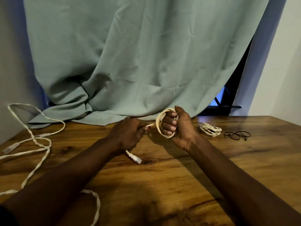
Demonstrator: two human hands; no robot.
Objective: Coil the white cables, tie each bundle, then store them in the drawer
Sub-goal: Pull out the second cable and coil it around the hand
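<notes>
My right hand [179, 128] grips a small coil of white cable [158, 126], its fingers curled through the loops above the wooden table [179, 176]. My left hand [128, 134] holds the free end of the same cable, and the clear plug [136, 159] hangs out below the palm. Another long white cable [40, 144] lies loose and uncoiled across the table's left side. A finished white bundle [210, 129] rests on the table to the right of my right hand.
Thin black ties [237, 135] lie beside the finished bundle at the right. A pale green curtain [130, 62] hangs behind and spills onto the table's back edge. A dark window gap [228, 101] shows at the back right.
</notes>
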